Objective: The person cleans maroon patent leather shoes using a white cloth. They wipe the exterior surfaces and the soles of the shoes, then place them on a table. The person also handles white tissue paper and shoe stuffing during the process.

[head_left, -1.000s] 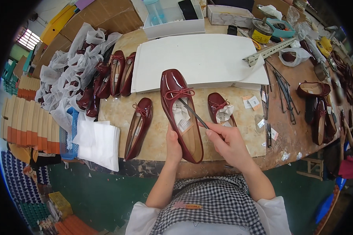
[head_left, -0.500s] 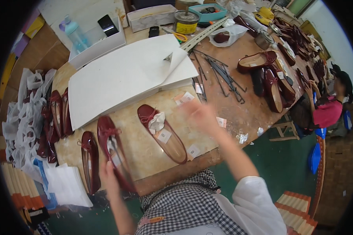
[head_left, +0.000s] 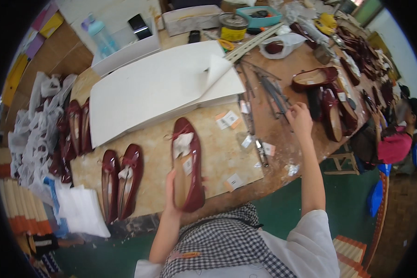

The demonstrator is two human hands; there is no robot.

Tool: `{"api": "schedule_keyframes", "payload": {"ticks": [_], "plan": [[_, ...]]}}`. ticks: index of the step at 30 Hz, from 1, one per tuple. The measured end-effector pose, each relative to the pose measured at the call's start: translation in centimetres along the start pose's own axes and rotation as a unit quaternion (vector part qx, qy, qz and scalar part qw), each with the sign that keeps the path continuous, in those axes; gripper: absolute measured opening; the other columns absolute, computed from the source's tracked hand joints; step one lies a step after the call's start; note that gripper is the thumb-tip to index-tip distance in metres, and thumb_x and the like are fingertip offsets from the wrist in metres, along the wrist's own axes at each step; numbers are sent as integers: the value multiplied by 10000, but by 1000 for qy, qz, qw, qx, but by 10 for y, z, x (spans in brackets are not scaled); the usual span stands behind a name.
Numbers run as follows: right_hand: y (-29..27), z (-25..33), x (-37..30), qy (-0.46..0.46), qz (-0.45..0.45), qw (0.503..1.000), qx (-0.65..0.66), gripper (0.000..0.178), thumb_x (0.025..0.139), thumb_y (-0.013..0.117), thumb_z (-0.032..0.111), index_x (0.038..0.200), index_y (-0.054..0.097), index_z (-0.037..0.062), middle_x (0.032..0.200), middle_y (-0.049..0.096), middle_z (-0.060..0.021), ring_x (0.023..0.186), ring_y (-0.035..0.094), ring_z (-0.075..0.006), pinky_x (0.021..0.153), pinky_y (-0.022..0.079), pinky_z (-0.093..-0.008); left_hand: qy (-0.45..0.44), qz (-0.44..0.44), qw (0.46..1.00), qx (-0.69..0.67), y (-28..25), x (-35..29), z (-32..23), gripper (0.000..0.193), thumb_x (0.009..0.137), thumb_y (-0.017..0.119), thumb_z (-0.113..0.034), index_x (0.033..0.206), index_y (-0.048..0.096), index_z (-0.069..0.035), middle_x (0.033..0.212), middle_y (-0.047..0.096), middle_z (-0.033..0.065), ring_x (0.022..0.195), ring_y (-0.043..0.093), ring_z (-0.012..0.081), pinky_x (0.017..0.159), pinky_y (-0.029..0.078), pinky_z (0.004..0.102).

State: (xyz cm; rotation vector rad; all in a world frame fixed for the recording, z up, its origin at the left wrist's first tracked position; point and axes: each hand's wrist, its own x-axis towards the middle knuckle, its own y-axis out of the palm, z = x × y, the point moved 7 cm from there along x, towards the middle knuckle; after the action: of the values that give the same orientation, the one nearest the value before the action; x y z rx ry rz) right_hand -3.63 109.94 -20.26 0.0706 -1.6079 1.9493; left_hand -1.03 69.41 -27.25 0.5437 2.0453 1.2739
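My left hand [head_left: 170, 192] grips the heel end of a dark red patent ballet flat [head_left: 195, 162], lifted at the table's front, its toe pointing away. White crumpled paper and a small white tag sit inside it. On the right, my right hand [head_left: 300, 119] has its fingers pinched at the end of a dark thin metal rod in a loose pile of rods [head_left: 274, 95]. At left, two matching flats [head_left: 132, 173] stand side by side, with a dark rod visible inside at least one.
A stack of white sheets [head_left: 157, 88] covers the table's middle. Small paper tags [head_left: 234, 182] lie in front. More red flats [head_left: 331, 111] are piled at right, and bagged shoes [head_left: 32, 134] at left. A person [head_left: 396, 143] works at the far right.
The shoe my left hand held now rests beside the other at left, and that hand has taken the middle shoe. My right hand has moved right, from near the tags to the rods.
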Motion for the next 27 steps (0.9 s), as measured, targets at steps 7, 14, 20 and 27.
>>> {"api": "schedule_keyframes", "payload": {"ticks": [7, 14, 20, 27], "plan": [[-34, 201, -89, 90, 259, 854, 442, 247, 858, 628, 71, 1101, 619, 32, 493, 409, 12, 475, 350, -47, 461, 309, -233, 162, -153, 947, 230, -28, -22, -41, 671, 879, 479, -484, 1340, 384, -6, 1144, 583, 193, 951, 632, 283, 777, 544, 378], [-33, 299, -143, -12, 455, 752, 477, 295, 903, 563, 105, 1187, 615, 42, 523, 349, -40, 474, 339, -69, 447, 298, -253, 313, -185, 862, 354, -11, -52, -85, 697, 879, 556, -388, 1398, 327, 18, 1329, 459, 125, 1228, 430, 205, 1038, 309, 321], [-34, 323, -137, -45, 379, 768, 514, 303, 949, 496, 89, 1228, 592, 22, 517, 378, 59, 447, 340, -7, 407, 263, -214, 313, -157, 860, 371, -12, -61, -80, 766, 876, 497, -533, 1359, 354, 44, 1286, 497, 149, 1150, 505, 209, 975, 388, 322], [-36, 352, -146, -152, 180, 870, 434, 267, 881, 572, 69, 1125, 616, -30, 559, 537, -148, 457, 543, -248, 456, 417, -328, 374, -168, 872, 267, -6, -67, -56, 753, 881, 491, -566, 1333, 393, 27, 1265, 516, 130, 1146, 517, 208, 967, 408, 323]]}}
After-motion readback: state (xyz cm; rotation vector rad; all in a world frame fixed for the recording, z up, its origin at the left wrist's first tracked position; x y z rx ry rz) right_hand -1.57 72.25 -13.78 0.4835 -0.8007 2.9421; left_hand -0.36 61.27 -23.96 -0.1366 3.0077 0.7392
